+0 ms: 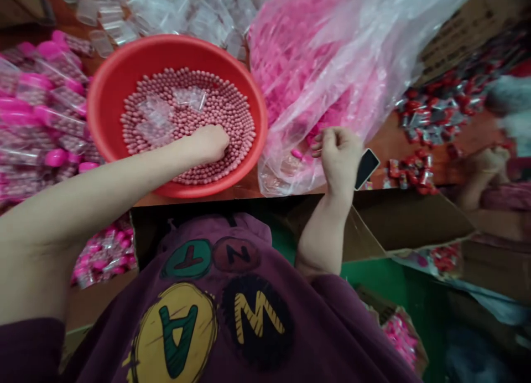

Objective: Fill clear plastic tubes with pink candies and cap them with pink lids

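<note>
A red plastic basin holds a heap of small pink beads with a few clear little tubes lying on top. My left hand is closed into the beads at the basin's near side; what its fingers hold is hidden. My right hand hovers at the mouth of a big clear plastic bag full of pink caps, fingers curled together as in a pinch, with something small I cannot make out.
Filled tubes with pink caps pile at the left. Empty clear tubes lie behind the basin. A dark phone rests beside my right hand. Red-wrapped items cover the right, where another person's hand works. An open cardboard box sits below the table edge.
</note>
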A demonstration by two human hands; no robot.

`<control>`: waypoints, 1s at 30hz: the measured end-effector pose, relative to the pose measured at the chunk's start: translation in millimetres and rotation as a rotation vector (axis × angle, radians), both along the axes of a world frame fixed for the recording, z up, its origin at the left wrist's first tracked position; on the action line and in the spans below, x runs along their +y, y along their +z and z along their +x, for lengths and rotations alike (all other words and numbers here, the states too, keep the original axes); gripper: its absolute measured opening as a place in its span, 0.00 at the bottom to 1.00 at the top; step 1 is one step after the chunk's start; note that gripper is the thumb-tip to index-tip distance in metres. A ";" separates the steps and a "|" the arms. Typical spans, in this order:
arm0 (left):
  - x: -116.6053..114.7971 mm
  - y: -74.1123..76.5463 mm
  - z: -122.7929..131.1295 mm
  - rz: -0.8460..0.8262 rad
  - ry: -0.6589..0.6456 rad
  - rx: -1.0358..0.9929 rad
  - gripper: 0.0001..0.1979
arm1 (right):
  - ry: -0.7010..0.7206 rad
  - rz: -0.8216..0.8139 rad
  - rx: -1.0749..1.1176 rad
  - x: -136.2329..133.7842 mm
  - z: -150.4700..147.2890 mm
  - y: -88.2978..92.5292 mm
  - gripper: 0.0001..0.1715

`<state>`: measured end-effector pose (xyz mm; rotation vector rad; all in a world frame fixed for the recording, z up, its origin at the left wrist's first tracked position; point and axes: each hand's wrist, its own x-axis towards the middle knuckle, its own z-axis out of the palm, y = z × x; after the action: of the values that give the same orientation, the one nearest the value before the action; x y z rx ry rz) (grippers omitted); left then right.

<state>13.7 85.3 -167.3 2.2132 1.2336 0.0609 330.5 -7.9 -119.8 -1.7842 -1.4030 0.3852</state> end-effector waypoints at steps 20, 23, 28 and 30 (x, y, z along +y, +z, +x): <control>-65.9 79.1 -49.7 -0.856 0.592 -1.248 0.23 | -0.118 0.454 0.268 5.9 -43.1 1.5 0.15; -76.5 77.7 -49.3 -0.916 0.684 -1.401 0.24 | 0.150 0.472 0.493 11.4 -93.8 15.8 0.19; -82.3 76.1 -48.3 -0.992 0.802 -1.536 0.24 | 0.374 0.435 0.545 20.7 -167.9 8.4 0.18; -83.4 73.9 -48.4 -0.970 0.806 -1.557 0.23 | 0.453 0.383 0.474 20.8 -181.1 1.7 0.16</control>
<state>-34.7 1.9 -93.3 0.3317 0.7440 1.0083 149.4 12.9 -118.0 -0.9779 -1.4053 0.6740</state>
